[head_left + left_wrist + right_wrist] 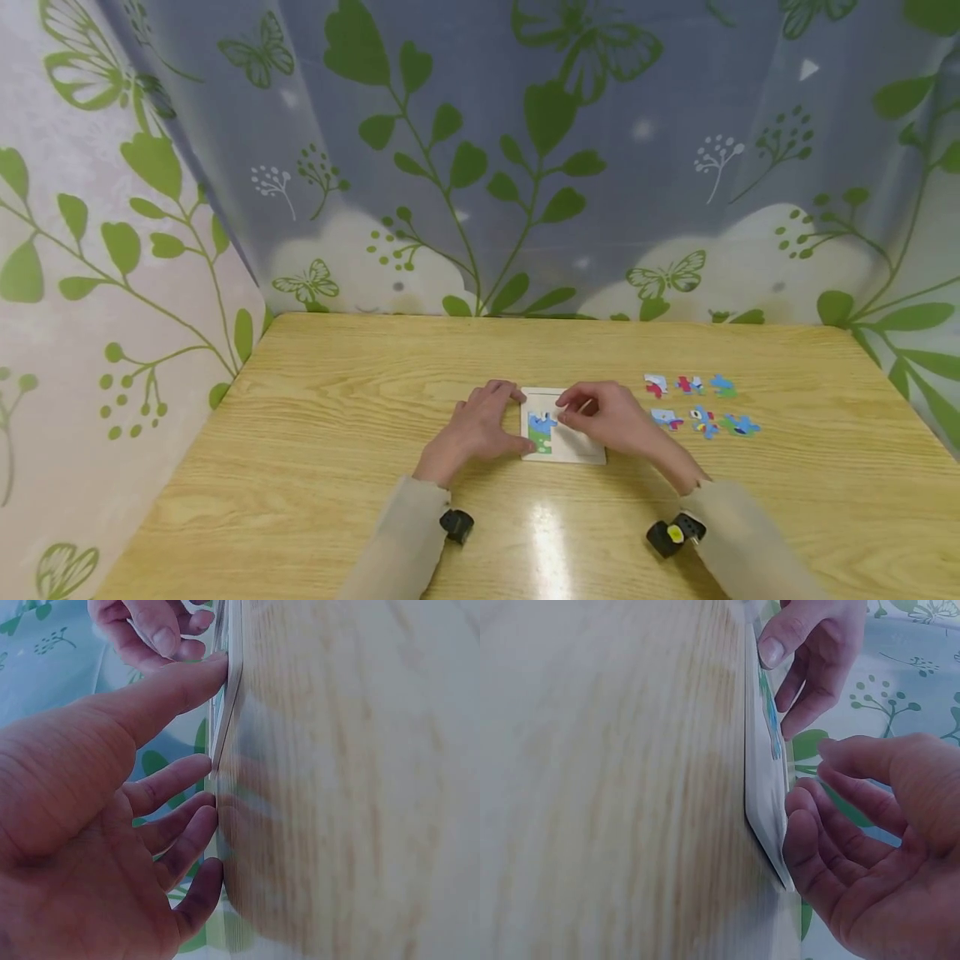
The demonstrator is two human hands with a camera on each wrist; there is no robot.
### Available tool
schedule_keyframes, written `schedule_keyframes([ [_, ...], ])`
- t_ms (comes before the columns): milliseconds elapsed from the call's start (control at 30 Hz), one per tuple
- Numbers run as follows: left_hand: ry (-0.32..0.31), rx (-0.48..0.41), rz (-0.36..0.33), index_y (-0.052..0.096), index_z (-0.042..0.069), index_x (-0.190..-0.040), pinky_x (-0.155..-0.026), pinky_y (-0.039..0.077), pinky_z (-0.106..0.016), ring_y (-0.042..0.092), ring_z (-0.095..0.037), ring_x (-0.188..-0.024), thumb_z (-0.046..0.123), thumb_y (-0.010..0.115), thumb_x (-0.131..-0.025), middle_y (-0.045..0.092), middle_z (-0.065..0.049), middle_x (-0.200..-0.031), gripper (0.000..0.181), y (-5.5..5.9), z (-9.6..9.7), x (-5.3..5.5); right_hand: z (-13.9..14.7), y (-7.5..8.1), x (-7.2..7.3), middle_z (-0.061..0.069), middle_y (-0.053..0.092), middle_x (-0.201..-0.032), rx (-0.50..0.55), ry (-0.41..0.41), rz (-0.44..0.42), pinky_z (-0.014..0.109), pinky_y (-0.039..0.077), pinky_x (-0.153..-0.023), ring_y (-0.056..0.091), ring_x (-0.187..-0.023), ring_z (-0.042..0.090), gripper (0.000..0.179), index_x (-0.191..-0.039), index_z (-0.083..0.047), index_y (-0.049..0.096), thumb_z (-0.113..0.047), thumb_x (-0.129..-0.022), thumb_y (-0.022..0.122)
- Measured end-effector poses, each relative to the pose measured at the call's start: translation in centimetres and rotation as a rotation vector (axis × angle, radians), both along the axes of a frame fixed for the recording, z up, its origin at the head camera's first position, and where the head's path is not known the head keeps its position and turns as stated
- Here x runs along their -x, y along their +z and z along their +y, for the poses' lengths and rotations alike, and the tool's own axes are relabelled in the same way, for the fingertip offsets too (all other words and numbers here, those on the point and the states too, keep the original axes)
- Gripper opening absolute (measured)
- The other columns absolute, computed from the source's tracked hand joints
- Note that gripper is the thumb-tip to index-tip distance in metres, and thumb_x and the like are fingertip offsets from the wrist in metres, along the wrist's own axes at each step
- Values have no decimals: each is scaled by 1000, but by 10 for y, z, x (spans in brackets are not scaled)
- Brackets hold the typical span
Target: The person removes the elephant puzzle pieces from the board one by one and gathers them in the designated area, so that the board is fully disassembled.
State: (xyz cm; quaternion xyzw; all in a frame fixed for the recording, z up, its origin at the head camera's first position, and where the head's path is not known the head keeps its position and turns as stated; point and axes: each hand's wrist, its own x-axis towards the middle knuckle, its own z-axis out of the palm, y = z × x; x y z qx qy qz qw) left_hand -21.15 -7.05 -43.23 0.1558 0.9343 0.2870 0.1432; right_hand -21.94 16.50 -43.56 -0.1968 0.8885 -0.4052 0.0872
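Note:
A white puzzle board (pixel 581 450) lies flat on the table, with blue and green puzzle pieces (pixel 540 427) fitted together along its left side. My left hand (pixel 480 425) rests at the board's left side. In the left wrist view its thumb (pixel 202 679) touches the near edge of the board, and the other fingers spread along the tabletop. My right hand (pixel 611 417) is over the board's right part, fingers loosely bent. The right wrist view shows a gap between thumb (pixel 847 755) and fingers, with no piece visible there.
Several loose puzzle pieces (pixel 703 421) lie in two rows on the wooden table (pixel 337 400), right of the board. A patterned curtain (pixel 480 167) hangs behind the table's back edge. Each wrist carries a small black strapped device (pixel 456 525).

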Motion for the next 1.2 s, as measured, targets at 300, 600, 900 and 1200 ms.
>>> schedule_keyframes([
  [300,-2,-5,-5,54,16,-139,-119,26,-66,40,-36,-145,37,83,-85,45,-8,-156,65,0,0,1,-6,-4,7,3,70,-90,-48,11,-3,28,51,-75,63,-82,13,16,-107,-7,74,-15,-94,72],
  [600,-15,-11,-3,54,15,-139,-118,28,-65,41,-36,-144,37,82,-85,45,-9,-156,65,-2,2,2,-12,-8,9,4,67,-89,-89,32,20,28,47,-70,57,-79,13,21,-106,-7,76,-15,-87,79],
  [900,-4,-12,-5,54,15,-139,-117,29,-64,41,-36,-143,38,82,-85,45,-8,-155,65,-3,0,1,-18,-10,7,4,66,-89,-126,22,45,30,46,-71,55,-80,13,18,-102,-10,76,-17,-86,82],
  [1200,-7,-16,-7,53,16,-139,-118,28,-65,41,-35,-143,38,82,-85,44,-8,-155,65,-4,0,2,-18,-10,6,5,68,-92,-114,10,41,31,49,-72,59,-81,14,18,-100,-10,74,-17,-85,81],
])
